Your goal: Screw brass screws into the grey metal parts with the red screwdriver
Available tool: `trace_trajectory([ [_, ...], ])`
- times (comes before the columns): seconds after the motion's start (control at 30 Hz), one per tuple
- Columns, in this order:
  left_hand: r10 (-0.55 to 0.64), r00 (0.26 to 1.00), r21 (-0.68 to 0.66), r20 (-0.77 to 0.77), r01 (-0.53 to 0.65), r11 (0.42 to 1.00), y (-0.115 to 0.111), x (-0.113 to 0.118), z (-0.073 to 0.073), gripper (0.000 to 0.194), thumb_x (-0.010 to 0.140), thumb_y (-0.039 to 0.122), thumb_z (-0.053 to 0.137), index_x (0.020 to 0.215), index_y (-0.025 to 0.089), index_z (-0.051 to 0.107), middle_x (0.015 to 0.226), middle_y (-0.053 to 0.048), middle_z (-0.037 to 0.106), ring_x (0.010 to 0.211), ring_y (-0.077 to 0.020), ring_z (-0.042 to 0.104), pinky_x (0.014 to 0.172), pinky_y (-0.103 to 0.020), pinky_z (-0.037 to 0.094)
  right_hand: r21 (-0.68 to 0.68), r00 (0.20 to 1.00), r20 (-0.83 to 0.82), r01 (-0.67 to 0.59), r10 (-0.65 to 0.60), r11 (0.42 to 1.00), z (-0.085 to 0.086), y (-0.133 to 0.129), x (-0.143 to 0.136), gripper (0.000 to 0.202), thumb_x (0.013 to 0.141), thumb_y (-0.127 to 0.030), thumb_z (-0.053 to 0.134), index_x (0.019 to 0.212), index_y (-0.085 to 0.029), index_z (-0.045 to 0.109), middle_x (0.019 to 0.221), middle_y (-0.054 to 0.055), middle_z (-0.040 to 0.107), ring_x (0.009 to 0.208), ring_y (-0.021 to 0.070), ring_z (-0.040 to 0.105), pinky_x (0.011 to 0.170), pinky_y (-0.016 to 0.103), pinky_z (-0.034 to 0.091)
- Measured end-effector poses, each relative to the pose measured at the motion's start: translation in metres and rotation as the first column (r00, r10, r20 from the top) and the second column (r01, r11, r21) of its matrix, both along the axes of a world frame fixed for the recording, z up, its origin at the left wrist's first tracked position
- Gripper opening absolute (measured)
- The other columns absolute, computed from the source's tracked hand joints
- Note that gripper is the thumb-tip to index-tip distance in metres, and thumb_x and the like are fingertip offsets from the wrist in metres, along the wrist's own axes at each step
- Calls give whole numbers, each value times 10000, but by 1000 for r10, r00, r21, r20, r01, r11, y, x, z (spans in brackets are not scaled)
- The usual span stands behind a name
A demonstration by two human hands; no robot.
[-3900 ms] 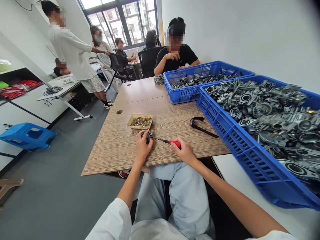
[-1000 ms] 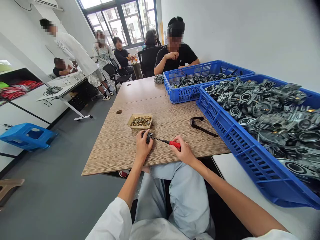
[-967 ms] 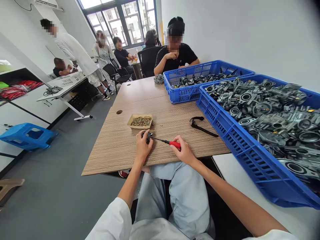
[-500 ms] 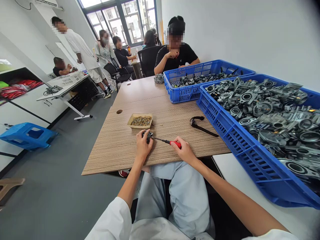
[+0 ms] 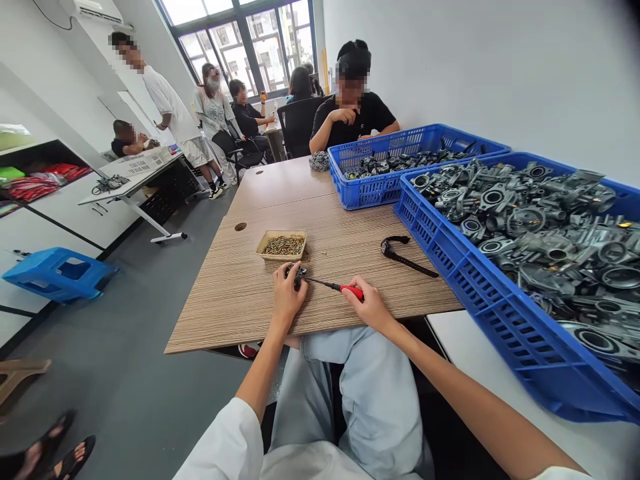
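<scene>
Near mid-frame, the left hand (image 5: 289,292) curls its fingers round a dark part (image 5: 299,277); the right hand (image 5: 369,301) grips a red-handled screwdriver (image 5: 333,286), its tip at the part. If the left hold loosens, the tip could slip.

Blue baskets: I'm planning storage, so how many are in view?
2. The nearer blue basket, heaped with metal parts, is to the right of the right hand; the farther blue basket is just beyond it on the table. No others show.
</scene>
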State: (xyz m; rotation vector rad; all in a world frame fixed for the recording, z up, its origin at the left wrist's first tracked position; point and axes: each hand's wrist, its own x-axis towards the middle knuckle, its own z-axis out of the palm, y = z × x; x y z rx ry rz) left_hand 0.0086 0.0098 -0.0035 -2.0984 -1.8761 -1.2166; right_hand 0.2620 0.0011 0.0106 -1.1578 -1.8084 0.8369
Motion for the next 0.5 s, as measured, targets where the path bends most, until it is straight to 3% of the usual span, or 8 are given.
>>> trace_trajectory([
  [0.1, 2, 1000, 2, -3, -2, 1000, 0, 0, -1, 485, 909, 184, 608, 1390, 248, 607, 1342, -129, 553, 1268, -308, 514, 1119, -497, 455, 3, 1000, -1, -9, 9, 1000, 1, 0, 0, 263, 996, -453, 537, 848, -237, 524, 659, -32, 556, 597, 165, 517, 611, 284, 369],
  [0.3, 7, 1000, 0, -7, -7, 1000, 1, 1, -1, 483, 915, 179, 602, 1394, 241, 606, 1341, -129, 553, 1254, -299, 513, 1111, -489, 462, 28, 998, -19, -61, 62, 998, -2, -2, 1, 172, 957, -376, 586, 1004, -244, 486, 655, -58, 576, 552, 165, 511, 611, 286, 388],
  [0.5, 1, 1000, -8, -9, -1, 1000, 2, 1, -3, 488, 915, 179, 598, 1399, 242, 599, 1352, -127, 549, 1267, -297, 507, 1118, -492, 460, 37, 999, -30, -10, 11, 999, -7, 3, 2, 196, 973, -416, 570, 925, -238, 505, 697, -18, 618, 599, 178, 554, 606, 293, 390],
])
